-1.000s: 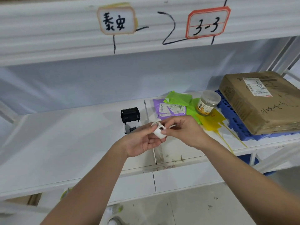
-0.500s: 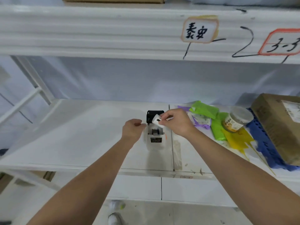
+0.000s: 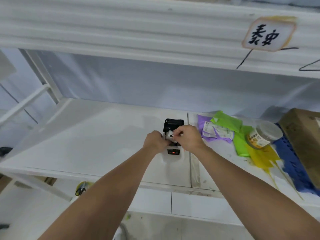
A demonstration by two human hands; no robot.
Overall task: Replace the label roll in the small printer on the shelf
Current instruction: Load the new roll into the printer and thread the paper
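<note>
Nearest to me, both my forearms reached up and forward to the white shelf (image 3: 97, 149). My left hand (image 3: 155, 142) was curled against the left side of the small printer (image 3: 173, 150), fingers clenched, though I could not tell whether they actually gripped its body. My right hand (image 3: 187, 137) pinched the label roll (image 3: 170, 135) between thumb and fingertips, holding it just over the printer's open bay, touching or nearly touching my left hand. The roll was white with a small dark mark on its face; which way its axis ran I could not tell.

The printer sat near the middle of the shelf, its long axis running away from me, a dark panel with a red light at the near end and the black lid (image 3: 174, 123) standing open at the far end.

To the right lay purple (image 3: 202, 125), green (image 3: 226, 121) and yellow bags (image 3: 261, 156), a printed slip too blurred to read, a clear jar (image 3: 264, 135) with a yellow label, and a cardboard box (image 3: 304, 139) on a blue tray (image 3: 289, 161).

Farthest, on the upper shelf's edge, a sign (image 3: 268, 34) read "泰安" in black handwriting.
</note>
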